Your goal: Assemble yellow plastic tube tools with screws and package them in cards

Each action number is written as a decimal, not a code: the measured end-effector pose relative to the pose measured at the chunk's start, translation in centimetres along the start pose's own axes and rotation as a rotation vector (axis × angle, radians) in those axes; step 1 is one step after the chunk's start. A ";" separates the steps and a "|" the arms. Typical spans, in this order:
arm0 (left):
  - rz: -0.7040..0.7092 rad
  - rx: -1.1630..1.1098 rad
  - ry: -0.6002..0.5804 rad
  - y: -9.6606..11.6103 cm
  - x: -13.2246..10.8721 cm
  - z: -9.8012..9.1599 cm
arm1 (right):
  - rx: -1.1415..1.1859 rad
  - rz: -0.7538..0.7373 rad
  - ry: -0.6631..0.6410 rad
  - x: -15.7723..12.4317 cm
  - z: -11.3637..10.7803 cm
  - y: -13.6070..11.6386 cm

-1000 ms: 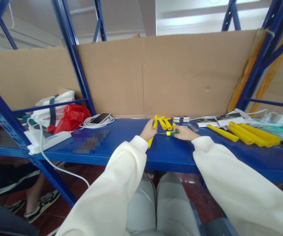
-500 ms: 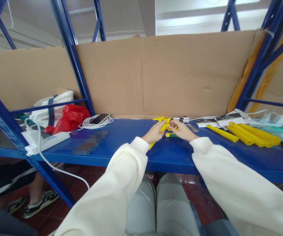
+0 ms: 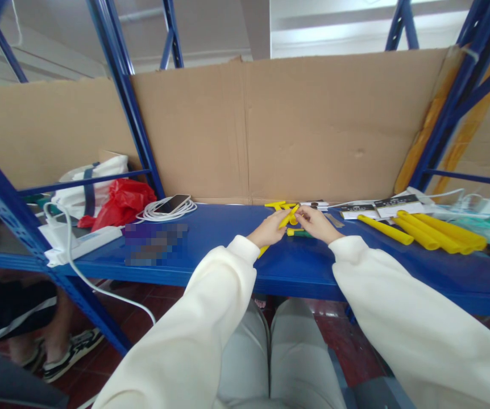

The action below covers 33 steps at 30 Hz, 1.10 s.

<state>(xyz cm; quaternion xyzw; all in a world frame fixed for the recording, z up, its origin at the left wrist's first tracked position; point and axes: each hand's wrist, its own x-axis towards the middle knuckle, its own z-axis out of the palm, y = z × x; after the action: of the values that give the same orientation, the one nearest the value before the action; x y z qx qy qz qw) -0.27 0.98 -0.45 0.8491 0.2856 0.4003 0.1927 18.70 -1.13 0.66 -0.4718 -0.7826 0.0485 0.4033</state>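
Note:
Over the blue shelf (image 3: 223, 233), my left hand (image 3: 270, 228) is closed round a yellow plastic piece (image 3: 287, 219), whose lower end sticks out below the palm. My right hand (image 3: 314, 222) meets its upper end, with thumb and fingers pinched together; what they hold, if anything, is too small to tell. A green and yellow tool (image 3: 298, 233) lies on the shelf between the hands, partly hidden by the right one. Just behind the hands are more yellow parts (image 3: 274, 205).
Several yellow tubes (image 3: 385, 230) and black-and-white packets (image 3: 397, 205) lie to the right. At left are a phone (image 3: 174, 204) on a coiled white cable, a red bag (image 3: 125, 203) and a white power strip (image 3: 95, 241). Cardboard (image 3: 313, 130) stands behind. Another person's legs show at lower left.
My right hand's fingers have shifted slightly at the top of the yellow piece, which is turned a little. The other person's feet at lower left have moved slightly.

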 end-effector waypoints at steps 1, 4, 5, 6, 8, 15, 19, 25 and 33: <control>0.001 -0.007 0.002 0.0 0.0 0.0 | 0.000 0.001 0.001 0.0 0.0 0.0; -0.011 -0.037 0.010 0.1 0.0 0.0 | -0.006 0.001 0.004 0.0 0.1 0.0; -0.027 -0.056 0.015 0.1 0.0 0.0 | -0.009 0.001 0.004 0.0 0.1 0.0; -0.050 -0.082 0.023 0.0 0.0 -0.1 | -0.014 0.003 0.004 0.0 0.1 0.0; -0.110 -0.151 0.045 -0.1 -0.1 -0.2 | -0.033 0.016 0.008 0.0 0.0 0.1; -0.226 -0.343 0.126 -0.8 -0.4 -1.0 | -0.334 0.201 0.135 0.6 -3.1 2.7; -0.239 -0.369 0.125 -0.8 -0.3 -1.1 | -0.555 0.483 -0.010 -0.1 -5.3 5.1; -0.240 -0.369 0.120 -1.0 -0.3 -1.0 | -0.683 0.570 -0.133 -0.7 -5.3 6.0; -0.324 -0.402 0.113 0.0 0.6 -1.0 | -0.707 0.557 -0.200 0.3 -4.1 5.1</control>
<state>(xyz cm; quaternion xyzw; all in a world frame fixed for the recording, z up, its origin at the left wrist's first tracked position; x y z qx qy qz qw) -0.69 1.45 0.52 0.7132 0.3430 0.4598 0.4028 24.96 0.63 1.23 -0.7658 -0.6295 -0.0695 0.1115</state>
